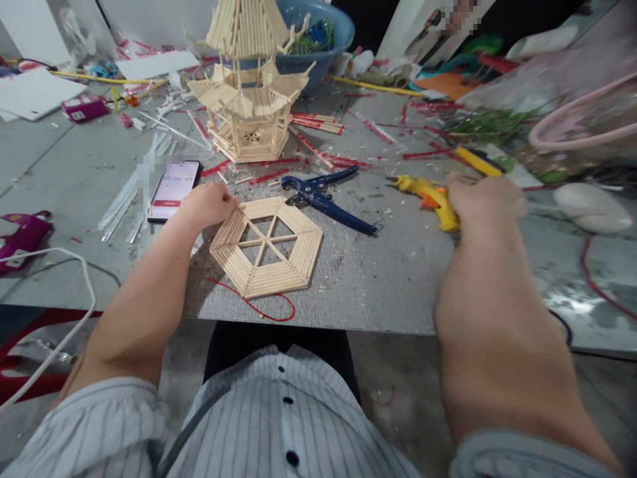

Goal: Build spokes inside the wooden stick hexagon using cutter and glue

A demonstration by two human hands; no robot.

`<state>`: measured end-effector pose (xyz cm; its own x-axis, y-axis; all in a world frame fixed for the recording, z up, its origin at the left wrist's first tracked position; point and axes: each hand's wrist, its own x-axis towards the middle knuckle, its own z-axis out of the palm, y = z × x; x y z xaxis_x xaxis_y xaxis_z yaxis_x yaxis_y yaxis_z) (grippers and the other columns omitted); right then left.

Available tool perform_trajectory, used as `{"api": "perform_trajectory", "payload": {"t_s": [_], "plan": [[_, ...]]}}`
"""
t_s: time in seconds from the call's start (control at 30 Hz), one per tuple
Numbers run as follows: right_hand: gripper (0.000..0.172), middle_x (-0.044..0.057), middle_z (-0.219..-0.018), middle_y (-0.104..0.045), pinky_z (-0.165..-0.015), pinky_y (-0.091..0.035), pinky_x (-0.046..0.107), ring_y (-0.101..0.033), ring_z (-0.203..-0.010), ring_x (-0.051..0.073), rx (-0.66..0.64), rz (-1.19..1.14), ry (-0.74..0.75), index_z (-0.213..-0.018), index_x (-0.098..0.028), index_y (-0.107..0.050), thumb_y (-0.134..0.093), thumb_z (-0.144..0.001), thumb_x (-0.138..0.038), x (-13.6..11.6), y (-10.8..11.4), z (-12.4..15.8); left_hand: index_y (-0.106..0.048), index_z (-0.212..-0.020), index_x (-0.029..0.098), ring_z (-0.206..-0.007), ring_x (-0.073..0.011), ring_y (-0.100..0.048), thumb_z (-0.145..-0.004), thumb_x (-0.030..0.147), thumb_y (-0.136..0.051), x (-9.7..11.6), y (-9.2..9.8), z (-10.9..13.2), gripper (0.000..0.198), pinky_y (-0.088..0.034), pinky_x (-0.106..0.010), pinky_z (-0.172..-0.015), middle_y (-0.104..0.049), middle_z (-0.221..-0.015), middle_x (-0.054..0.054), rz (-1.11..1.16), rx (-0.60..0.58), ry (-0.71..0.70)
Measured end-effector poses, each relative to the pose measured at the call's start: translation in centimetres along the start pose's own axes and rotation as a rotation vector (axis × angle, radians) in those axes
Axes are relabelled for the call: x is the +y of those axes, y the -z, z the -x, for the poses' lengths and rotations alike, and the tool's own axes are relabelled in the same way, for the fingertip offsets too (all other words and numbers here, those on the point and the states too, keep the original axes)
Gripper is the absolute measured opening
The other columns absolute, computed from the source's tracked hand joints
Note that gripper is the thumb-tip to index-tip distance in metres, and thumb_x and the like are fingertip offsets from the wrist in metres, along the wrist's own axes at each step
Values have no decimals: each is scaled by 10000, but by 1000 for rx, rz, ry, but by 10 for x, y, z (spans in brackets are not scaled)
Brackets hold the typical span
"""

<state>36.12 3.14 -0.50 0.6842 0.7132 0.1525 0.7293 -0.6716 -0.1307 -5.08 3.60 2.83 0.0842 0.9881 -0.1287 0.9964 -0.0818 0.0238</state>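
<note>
A flat hexagonal frame of wooden sticks (267, 244) lies on the grey table near its front edge. My left hand (206, 204) rests closed at the frame's upper left corner, fingers curled against it. My right hand (484, 198) is wrapped round the handle of a yellow glue gun (426, 196) whose nozzle points left. Blue pliers (326, 195) lie between the two hands, just beyond the frame. A tall stick-built pagoda model (249, 86) stands further back.
A phone (174, 188) with a lit screen lies left of my left hand. Red and white sticks litter the table. A blue basin (318, 40) sits behind the pagoda, a pink basket (587, 126) at right. A white cable (74, 312) and a red wire (259, 307) hang at the table's front edge.
</note>
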Motion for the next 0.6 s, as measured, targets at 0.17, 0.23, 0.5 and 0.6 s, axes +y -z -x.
{"api": "perform_trajectory", "payload": {"t_s": [0.17,0.23,0.5,0.6], "plan": [[378,269,-1180,-646,-872,-428,436,-595,-1151,345,59,-170,-78,-1148,-64,-691,-539,-874,-275,-14,14,12,-713,-987,176,-874,-259,-656,-802,494,-510,-4,6,1,420,-469,-324,-744,-722,-946,-106,23,-90,-90],[326,219,-1116,-687,-867,-422,396,-619,-1096,302,93,-283,143,-1111,-102,-704,-553,-867,-256,-24,18,24,-714,-1011,172,-846,-242,-653,-782,477,-556,-3,8,3,413,-464,-307,-727,-719,-938,-98,56,-111,-90],[375,91,-1016,-712,-702,-431,354,-632,-897,266,-140,-194,977,-1057,-223,-690,-626,-798,-487,-61,2,72,-698,-1043,177,-843,-194,-652,-797,374,-562,-1,0,-1,343,-462,-252,-708,-730,-961,-63,137,-61,-105],[350,101,-1087,-697,-729,-442,371,-625,-984,291,-162,-93,1046,-1099,-216,-679,-580,-838,-426,-66,-4,79,-700,-1033,172,-841,-202,-654,-798,370,-561,-1,-6,-4,338,-474,-267,-721,-731,-937,-65,185,-10,-115]]}}
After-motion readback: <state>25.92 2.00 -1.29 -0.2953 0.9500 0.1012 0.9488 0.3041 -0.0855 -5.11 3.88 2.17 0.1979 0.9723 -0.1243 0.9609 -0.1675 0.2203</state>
